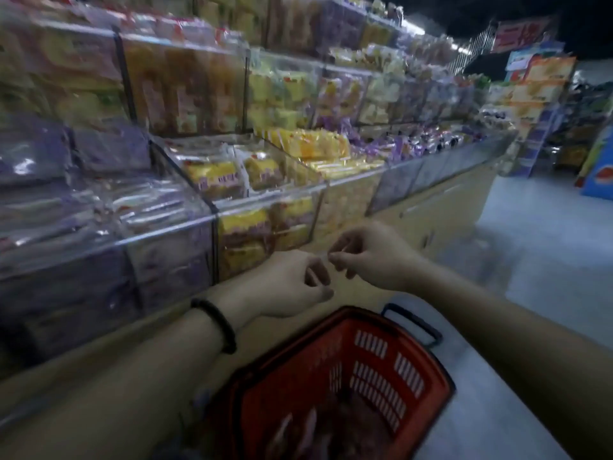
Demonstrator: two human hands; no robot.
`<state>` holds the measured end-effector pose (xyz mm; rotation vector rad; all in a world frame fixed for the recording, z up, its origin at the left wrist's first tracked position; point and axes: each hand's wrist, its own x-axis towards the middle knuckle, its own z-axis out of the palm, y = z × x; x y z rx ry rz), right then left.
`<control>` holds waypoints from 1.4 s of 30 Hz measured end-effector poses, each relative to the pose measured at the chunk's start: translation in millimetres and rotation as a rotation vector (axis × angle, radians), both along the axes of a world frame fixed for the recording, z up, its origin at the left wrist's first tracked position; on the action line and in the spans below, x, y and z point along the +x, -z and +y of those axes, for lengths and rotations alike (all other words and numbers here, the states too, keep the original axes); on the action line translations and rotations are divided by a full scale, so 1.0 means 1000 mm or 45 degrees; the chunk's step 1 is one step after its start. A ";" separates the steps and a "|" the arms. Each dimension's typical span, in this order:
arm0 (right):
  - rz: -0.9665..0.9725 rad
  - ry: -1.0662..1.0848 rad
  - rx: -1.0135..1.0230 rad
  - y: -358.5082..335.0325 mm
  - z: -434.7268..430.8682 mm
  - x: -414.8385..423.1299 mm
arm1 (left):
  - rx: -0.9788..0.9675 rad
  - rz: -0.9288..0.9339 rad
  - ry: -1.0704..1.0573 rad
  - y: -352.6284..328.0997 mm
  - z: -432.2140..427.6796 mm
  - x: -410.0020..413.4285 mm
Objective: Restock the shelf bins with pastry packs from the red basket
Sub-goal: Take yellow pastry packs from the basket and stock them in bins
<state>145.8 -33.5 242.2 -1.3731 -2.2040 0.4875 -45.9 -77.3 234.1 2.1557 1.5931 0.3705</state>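
The red basket (414,370) stands on the floor below my arms, and a few dark purple pastry packs (331,433) lie blurred at its bottom. Above its far rim, my left hand (292,283) and my right hand (368,254) hover close together with fingers loosely curled. Nothing shows in either hand. Both hands are just in front of a clear shelf bin (265,200) filled with yellow pastry packs (215,177). To its left, another clear bin (109,240) holds purple packs (49,194).
Upper shelves (185,88) with more packed pastries rise behind the bins. The row of bins runs on to the right towards stacked display boxes (540,91). Grey floor (530,260) lies to the right of the beige shelf base. The whole view is motion-blurred.
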 end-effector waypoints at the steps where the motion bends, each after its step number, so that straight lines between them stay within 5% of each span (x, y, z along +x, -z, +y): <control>1: -0.006 0.030 -0.078 0.021 -0.002 0.006 | -0.085 0.026 0.005 0.020 0.002 0.006; 10: -0.280 0.236 -0.636 0.222 0.014 0.036 | -0.435 0.156 -0.009 0.177 0.035 0.008; 17: -0.541 0.114 -1.077 0.335 0.038 0.004 | -0.549 0.310 0.004 0.206 0.070 0.000; 24: -0.157 0.214 -1.448 0.446 0.035 -0.076 | -0.552 0.251 -0.069 0.222 0.084 -0.007; 27: -0.240 0.339 -1.326 0.551 0.036 -0.105 | -0.550 0.257 -0.080 0.226 0.087 -0.011; 31: -0.414 0.388 -1.120 0.532 0.022 -0.122 | -0.559 0.243 -0.096 0.229 0.090 -0.018; 42: -0.162 0.515 -1.133 0.399 0.037 -0.088 | -0.628 0.334 -0.132 0.224 0.090 -0.029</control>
